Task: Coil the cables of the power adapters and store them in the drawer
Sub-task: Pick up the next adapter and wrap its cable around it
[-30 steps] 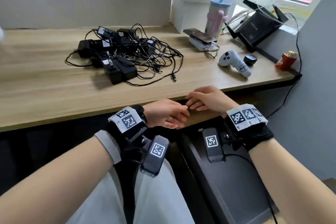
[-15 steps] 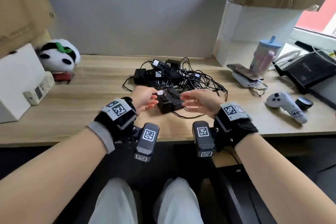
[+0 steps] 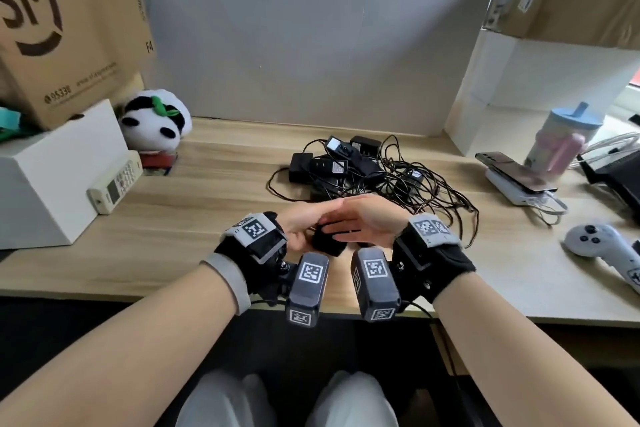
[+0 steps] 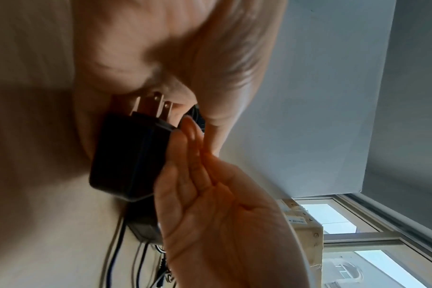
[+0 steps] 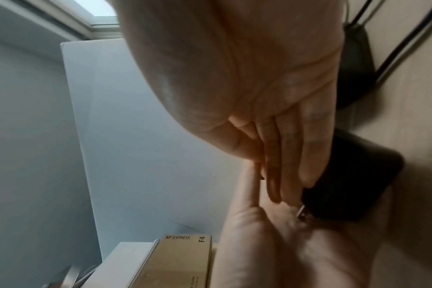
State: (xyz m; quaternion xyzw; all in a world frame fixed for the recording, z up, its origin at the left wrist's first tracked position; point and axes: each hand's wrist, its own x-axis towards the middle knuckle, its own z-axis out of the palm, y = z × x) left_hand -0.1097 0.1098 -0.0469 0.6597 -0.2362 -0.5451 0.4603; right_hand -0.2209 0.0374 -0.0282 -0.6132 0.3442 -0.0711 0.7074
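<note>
A tangled pile of black power adapters (image 3: 346, 166) and thin cables (image 3: 433, 191) lies mid-desk. One black power adapter (image 3: 327, 243) (image 4: 131, 155) (image 5: 353, 175) is out in front of the pile, with its metal prongs toward my left palm. My left hand (image 3: 304, 222) (image 4: 197, 58) (image 5: 271, 243) cups it, a digit curling over the prong end. The straight fingers of my right hand (image 3: 363, 218) (image 4: 210, 194) (image 5: 271, 87) press flat on its other side. Its cable (image 4: 116, 243) trails back toward the pile. No drawer is in view.
At the left stand a white box (image 3: 52, 177), a cardboard box (image 3: 69, 21), a panda plush (image 3: 156, 121) and a remote (image 3: 116, 184). To the right lie a phone (image 3: 516, 177), a drink bottle (image 3: 561, 139) and a white controller (image 3: 595, 243). The desk's front edge (image 3: 173, 291) runs under my wrists.
My hands rose from the desk's front edge to either side of the nearest adapter. They have now come together on it and drawn it nearer the edge.
</note>
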